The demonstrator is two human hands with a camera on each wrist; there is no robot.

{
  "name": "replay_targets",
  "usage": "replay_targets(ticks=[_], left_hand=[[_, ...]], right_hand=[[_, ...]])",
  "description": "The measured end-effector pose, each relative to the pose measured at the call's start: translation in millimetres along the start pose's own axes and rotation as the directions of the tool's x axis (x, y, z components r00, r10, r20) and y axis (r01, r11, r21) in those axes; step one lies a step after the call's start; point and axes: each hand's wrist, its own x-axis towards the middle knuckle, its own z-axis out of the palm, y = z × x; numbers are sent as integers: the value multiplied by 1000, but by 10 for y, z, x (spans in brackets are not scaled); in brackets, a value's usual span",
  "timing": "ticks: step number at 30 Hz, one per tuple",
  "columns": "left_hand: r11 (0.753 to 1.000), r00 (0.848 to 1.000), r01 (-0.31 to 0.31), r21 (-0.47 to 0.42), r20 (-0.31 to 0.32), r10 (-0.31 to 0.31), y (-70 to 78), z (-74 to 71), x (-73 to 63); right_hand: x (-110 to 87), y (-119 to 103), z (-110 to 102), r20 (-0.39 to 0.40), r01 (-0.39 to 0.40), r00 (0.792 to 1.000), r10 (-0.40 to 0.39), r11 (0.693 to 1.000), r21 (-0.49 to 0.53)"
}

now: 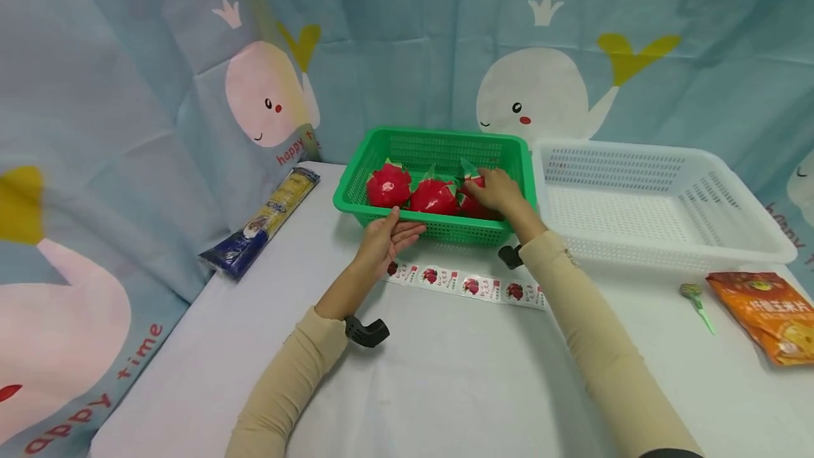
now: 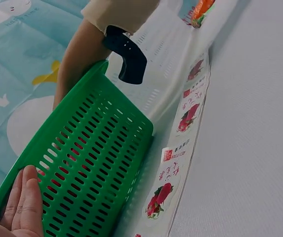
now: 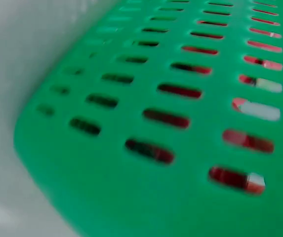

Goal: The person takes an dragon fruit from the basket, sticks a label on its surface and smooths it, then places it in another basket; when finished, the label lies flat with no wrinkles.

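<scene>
A green basket (image 1: 439, 227) holds red dragon fruits: one at the left (image 1: 388, 185), one in the middle (image 1: 434, 197) and one at the right (image 1: 477, 208). My right hand (image 1: 497, 191) reaches over the front rim and grips the right dragon fruit, partly covering it. With the thumb at the rim and fingers along the outer wall, my left hand (image 1: 384, 237) holds the basket's front side; the left wrist view shows these fingers (image 2: 28, 202) against the slotted wall. In the right wrist view, the basket wall (image 3: 131, 197) hides the right hand.
A strip of dragon fruit stickers (image 1: 467, 284) lies before the basket. To the right stand a white basket (image 1: 661, 249), a green lollipop (image 1: 698, 306) and an orange snack bag (image 1: 769, 316). A blue-and-yellow pasta packet (image 1: 261, 225) lies left. A whale-print curtain (image 1: 407, 55) hangs behind.
</scene>
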Motion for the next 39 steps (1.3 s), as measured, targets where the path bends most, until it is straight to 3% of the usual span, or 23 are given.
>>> replay_targets(ticks=[9,13,18,22,25,28,31,35,39], left_hand=[[1000,1000,-8,23,14,8,-40,39,-38],[1000,1000,-3,17,21,3,-56,42,-32],[1000,999,20,18,40,-21,-73,41,-34],[999,998,41,12,46,-41,-38,14,-30],[999,997,52,-9,61,-51,29,-8,-2],[997,996,58,-41,72,-55,100,-52,27],[995,995,70,-73,80,-64,146,-108,52],[989,992,94,-114,99,-83,172,-178,67],[987,987,98,-125,140,-80,163,-183,84]], right_hand=[[-43,81,-18,-19,-61,998,64,990,127],[-88,119,-31,-141,30,990,-7,986,162],[-226,110,-219,-311,109,949,-59,983,146],[-487,31,-572,-330,148,941,-73,967,209],[-816,-24,-829,-277,184,955,-111,950,254],[-1162,-49,-918,-202,229,964,-173,927,298],[-1462,-27,-771,-116,304,952,-282,901,308],[-1774,-2,-356,-36,393,916,-400,873,290],[-1942,-27,67,-23,431,899,-437,875,221]])
